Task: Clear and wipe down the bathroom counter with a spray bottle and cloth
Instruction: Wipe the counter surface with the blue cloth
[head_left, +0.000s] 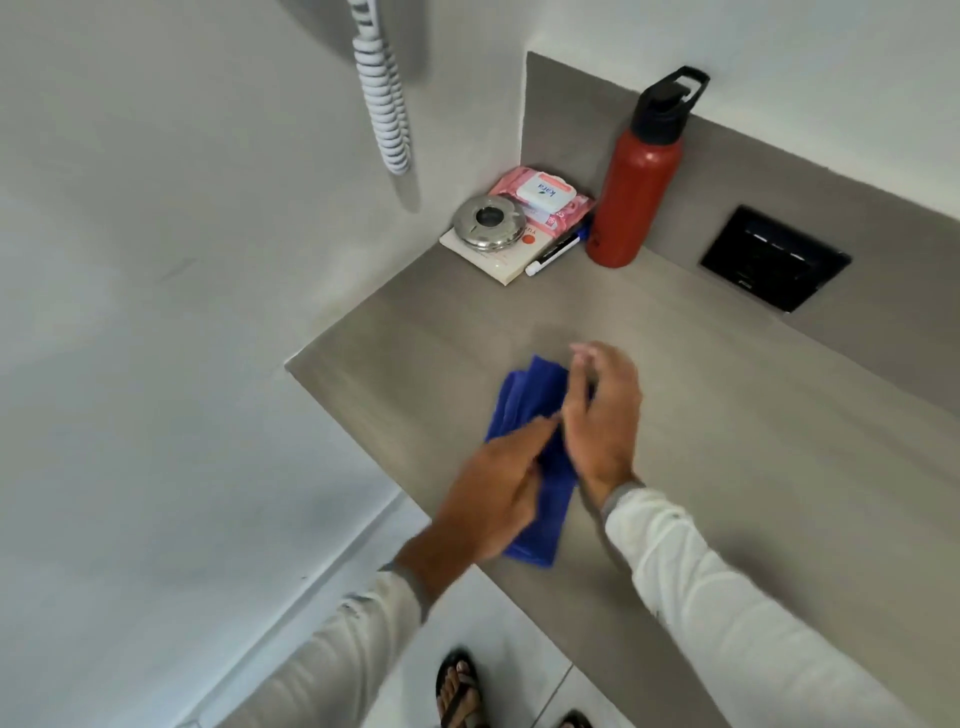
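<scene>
On a grey stone-look counter (727, 426) set into the corner of a white-walled room, a person in long pale sleeves works a folded blue cloth (524, 395) with both hands. The cloth lies flat near the counter's front edge, its long side running away from the viewer. The left hand (493, 493) reaches in from below and lies across the cloth's near half, its fingers stretched forward and blurred by motion; whether they pinch the fabric or merely press on it cannot be told. The right hand (602, 415) stands on edge at the cloth's right side, its fingers extended and loosely together, the fingertips raised above the far end of the cloth, holding nothing that can be seen.

Well apart from the cloth, in the back corner, a red metal water bottle (634, 192) with a black cap stands upright against the splashback. Just beside it to the left a pink pack of wet wipes (540, 195) rests on a white book (493, 254), with a round steel ashtray (488, 223) on top of the book's near end. A white marker pen (553, 254) lies between the book and the bottle. A black switch panel (774, 257) is set in the splashback to the right, and a white coiled cord (384, 104) hangs on the left wall. Sandalled feet (460, 691) show on the tiled floor below
</scene>
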